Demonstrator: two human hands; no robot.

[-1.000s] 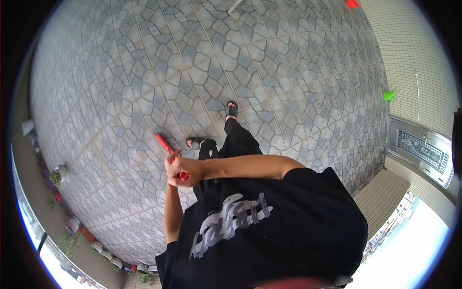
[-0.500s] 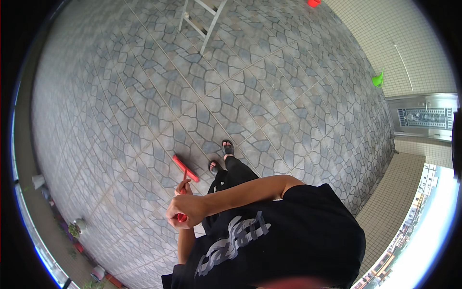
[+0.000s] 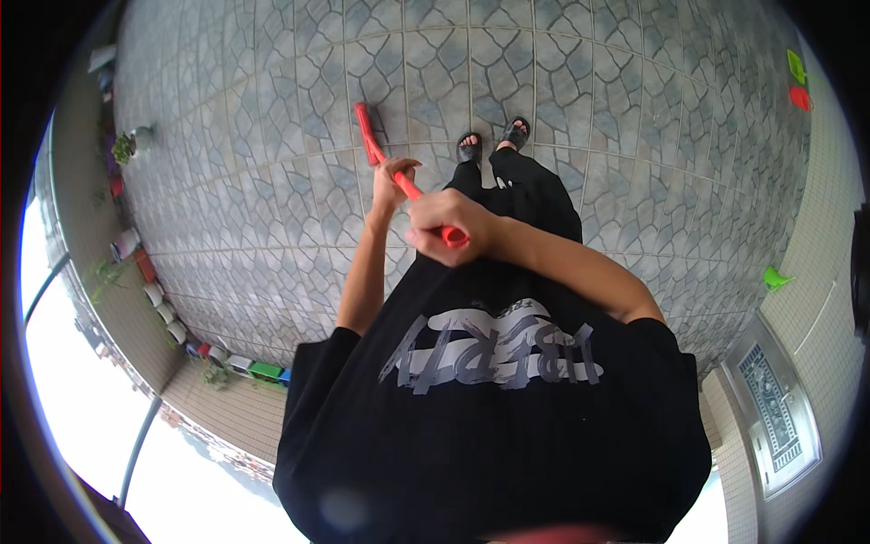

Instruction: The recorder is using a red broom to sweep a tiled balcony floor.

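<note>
A red broom (image 3: 365, 130) slants across in front of me, its head down on the stone-patterned floor, to the left of my feet. My left hand (image 3: 390, 184) is closed round the handle at a lower point, close above the broom head. Higher up, my right hand (image 3: 450, 222) grips the handle near its top, and the round red end sticks out of the fist toward my chest. The bristles' contact with the floor is too small to make out.
Potted plants (image 3: 125, 148) and planters line the wall at the left. To the right are a metal door (image 3: 770, 408), a green object (image 3: 775, 278) by the tiled wall, and a red container (image 3: 799, 98). My sandalled feet (image 3: 494, 138) stand on the tiles (image 3: 634, 118).
My view and body have turned, so the ladder has left the picture and the door sits lower right. Both hands keep their hold on the broom, which now points farther ahead.
</note>
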